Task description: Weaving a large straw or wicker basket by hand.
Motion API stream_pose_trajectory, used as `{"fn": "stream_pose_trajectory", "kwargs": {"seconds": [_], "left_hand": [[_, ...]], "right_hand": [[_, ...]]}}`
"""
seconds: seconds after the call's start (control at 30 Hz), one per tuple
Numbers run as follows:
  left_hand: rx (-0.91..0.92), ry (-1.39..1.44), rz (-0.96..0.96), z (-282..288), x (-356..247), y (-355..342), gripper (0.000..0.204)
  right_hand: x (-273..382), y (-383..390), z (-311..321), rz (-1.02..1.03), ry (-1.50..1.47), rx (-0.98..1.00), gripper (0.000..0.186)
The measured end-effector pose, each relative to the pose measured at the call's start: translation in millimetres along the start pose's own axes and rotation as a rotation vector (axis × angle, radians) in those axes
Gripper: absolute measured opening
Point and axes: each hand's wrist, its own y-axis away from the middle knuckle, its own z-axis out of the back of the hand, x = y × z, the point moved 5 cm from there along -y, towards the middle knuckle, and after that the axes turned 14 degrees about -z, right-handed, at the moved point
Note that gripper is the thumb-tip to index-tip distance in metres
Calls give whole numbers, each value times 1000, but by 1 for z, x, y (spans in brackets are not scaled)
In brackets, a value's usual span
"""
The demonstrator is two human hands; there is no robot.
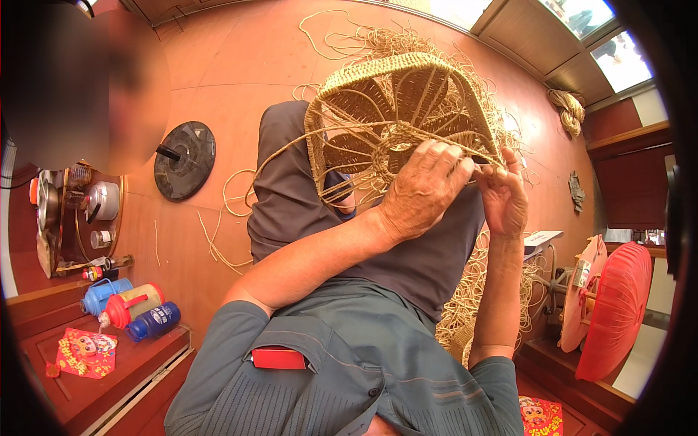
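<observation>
A half-woven basket of tan straw cord rests on my lap, its open side tilted toward me, with loops of cord fanning out inside. At its near right rim, my left hand is closed, its fingertips pinching the cord. Beside it my right hand is also closed, gripping cord at the same spot; the fingertips partly hide what lies between them. One long cord strand runs from the hands across the basket's opening, over my left knee, and down to the floor.
Loose cord lies heaped behind the basket, with more cord at my right side. A black round base stands on the left floor. Thermos flasks lie at lower left. A red-covered fan stands at right. A person is at upper left.
</observation>
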Motion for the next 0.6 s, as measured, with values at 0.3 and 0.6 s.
{"fn": "stream_pose_trajectory", "kwargs": {"seconds": [0.3, 0.6], "left_hand": [[152, 56, -4, -9, 12, -2, 15], [66, 34, -13, -21, 21, 6, 7]], "right_hand": [[-6, -18, 3, -131, -276, 247, 60], [44, -38, 50, -97, -380, 139, 58]]}}
